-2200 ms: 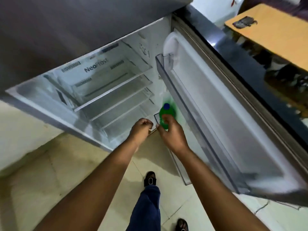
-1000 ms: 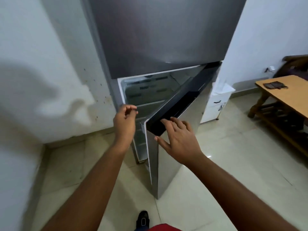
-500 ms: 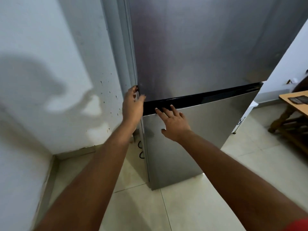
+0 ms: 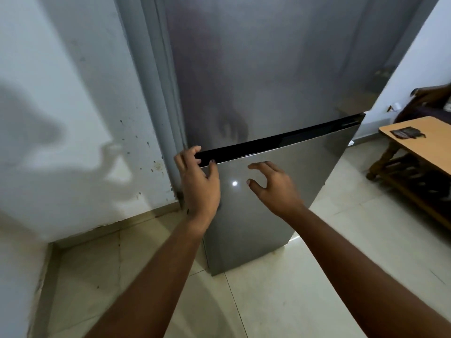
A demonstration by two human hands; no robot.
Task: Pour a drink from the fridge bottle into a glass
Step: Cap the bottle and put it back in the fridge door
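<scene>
- Fridge doors shut; no bottle or glass in sight.
- Left hand open, fingers at the lower door's top corner.
- Right hand open, empty, before that door.

Domestic interior, most likely a living or dining room of a home that also houses the refrigerator. A tall two-door steel-grey refrigerator fills 12 o'clock, both doors shut, a black band running between upper and lower door. It stands in a corner against a painted plaster wall at 9 to 10 o'clock, speckled with dark marks near the appliance. Glossy cream floor tiles with thin grout lines cover 5 to 7 o'clock. At 3 o'clock stands a low wooden table with turned legs, a small dark object lying on its top; dark furniture shows behind it.
</scene>
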